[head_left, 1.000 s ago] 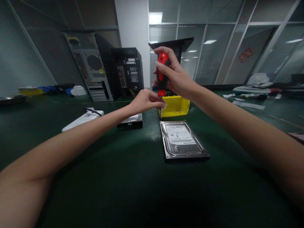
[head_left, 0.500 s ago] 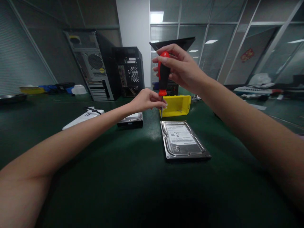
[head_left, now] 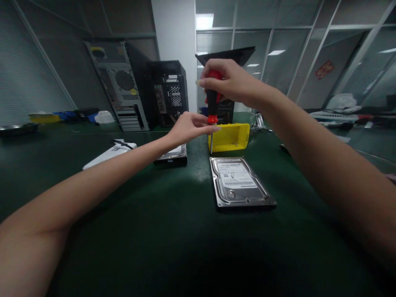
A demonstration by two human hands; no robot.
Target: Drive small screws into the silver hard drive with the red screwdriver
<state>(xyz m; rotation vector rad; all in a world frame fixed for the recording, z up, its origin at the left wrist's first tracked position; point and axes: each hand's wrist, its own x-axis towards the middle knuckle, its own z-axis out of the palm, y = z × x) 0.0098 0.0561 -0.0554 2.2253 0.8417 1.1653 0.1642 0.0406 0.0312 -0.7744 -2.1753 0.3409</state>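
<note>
A red-and-black screwdriver (head_left: 212,99) stands upright with its tip at the far left corner of a silver hard drive (head_left: 236,179). The drive lies flat, its white label facing up. My right hand (head_left: 227,78) is closed around the top of the screwdriver's handle. Just below the handle, my left hand (head_left: 193,127) pinches the upper shaft between thumb and fingers. The screw under the tip is too small to make out. Just behind the drive sits a yellow bin (head_left: 230,138), tipped so its opening faces me, with a few tiny pieces inside.
A second hard drive (head_left: 171,156) and a white flat case (head_left: 108,154) lie left of centre, partly behind my left arm. Two computer towers (head_left: 119,82) stand at the back left. A metal dish (head_left: 18,130) is at the far left of the green table (head_left: 139,247).
My right hand has turned and closed more tightly around the screwdriver handle. The left hand's fingers have shifted slightly up the shaft. The tip stays at the same corner of the drive.
</note>
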